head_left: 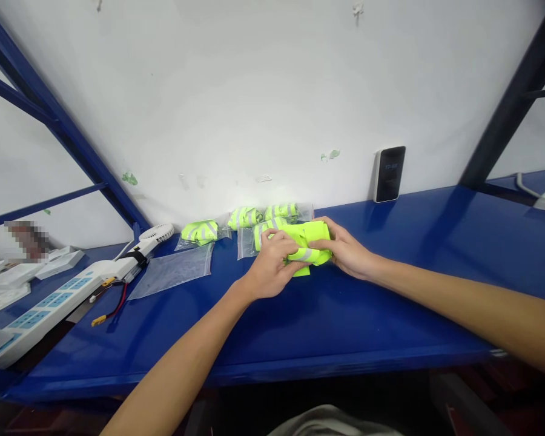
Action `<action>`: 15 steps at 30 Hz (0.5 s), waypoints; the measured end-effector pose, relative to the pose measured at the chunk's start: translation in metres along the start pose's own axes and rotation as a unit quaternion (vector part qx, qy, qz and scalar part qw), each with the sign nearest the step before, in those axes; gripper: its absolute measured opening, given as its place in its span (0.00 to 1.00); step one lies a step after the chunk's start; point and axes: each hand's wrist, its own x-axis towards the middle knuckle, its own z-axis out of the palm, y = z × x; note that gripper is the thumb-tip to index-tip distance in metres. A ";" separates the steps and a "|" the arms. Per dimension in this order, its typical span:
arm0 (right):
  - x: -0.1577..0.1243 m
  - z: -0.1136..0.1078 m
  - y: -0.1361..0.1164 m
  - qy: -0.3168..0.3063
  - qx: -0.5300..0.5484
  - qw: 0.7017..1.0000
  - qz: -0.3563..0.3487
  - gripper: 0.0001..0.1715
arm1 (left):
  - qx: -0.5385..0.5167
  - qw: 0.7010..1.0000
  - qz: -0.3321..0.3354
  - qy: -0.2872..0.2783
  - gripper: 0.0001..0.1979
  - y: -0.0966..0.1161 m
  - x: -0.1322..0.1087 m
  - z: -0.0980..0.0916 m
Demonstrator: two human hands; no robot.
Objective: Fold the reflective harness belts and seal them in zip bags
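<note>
Between my two hands is a bundled neon-yellow reflective vest [315, 233] with grey-white stripes, partly folded and raised just over the blue table. My left hand [275, 266] grips its left and near side, fingers curled over the fabric. On the opposite side, my right hand [345, 248] has its thumb on top and the fingers behind, partly hidden. Just beyond lie several similar yellow bundles in clear zip bags, among them a left bagged bundle [200, 231] and a middle bagged bundle [245, 217]. Flat on the table to the left rests a clear plastic bag [175, 270] with no bundle in it.
A long white power strip [49, 306] runs along the left side, with a small white fan [157, 235] beyond it. A red-black cable with yellow connectors [118, 306] lies nearby. The phone-like device [389, 174] leans on the wall. Blue shelf posts frame the blue table [436, 242].
</note>
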 end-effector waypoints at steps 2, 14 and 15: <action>-0.001 0.001 -0.001 -0.020 0.002 1.000 0.022 0.22 | 0.000 1.000 -0.014 0.008 0.10 -0.002 0.001 -0.002; -0.009 0.001 -0.010 -0.102 0.022 0.991 0.087 0.24 | -0.132 0.988 -0.049 0.063 0.22 -0.014 -0.003 0.003; -0.009 0.001 -0.009 -0.108 0.023 0.990 0.088 0.24 | -0.144 0.986 -0.062 0.059 0.26 -0.013 -0.004 0.003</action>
